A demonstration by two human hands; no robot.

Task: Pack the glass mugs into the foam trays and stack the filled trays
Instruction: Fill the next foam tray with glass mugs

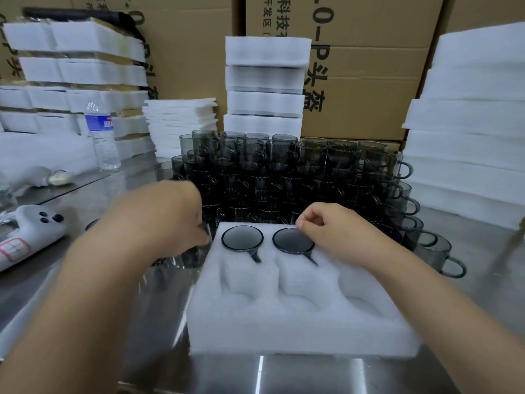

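A white foam tray (298, 311) lies on the steel table in front of me. Two smoky glass mugs sit in its back row, one on the left (242, 238) and one on the right (292, 241); the other slots that I can see hold nothing. My right hand (329, 231) hovers over the tray's back right, fingers curled, with thumb and forefinger pinching the right mug's far rim. My left hand (170, 220) is just left of the tray and grips a blurred glass mug (184, 257) from above. A big stack of smoky mugs (298, 177) stands behind the tray.
Foam trays are piled at the right (468, 132), behind the mugs (265, 81) and at the back left (76, 66). A water bottle (100, 137) and a grey handheld device (25, 237) lie to the left. Cardboard boxes (369, 81) wall off the back.
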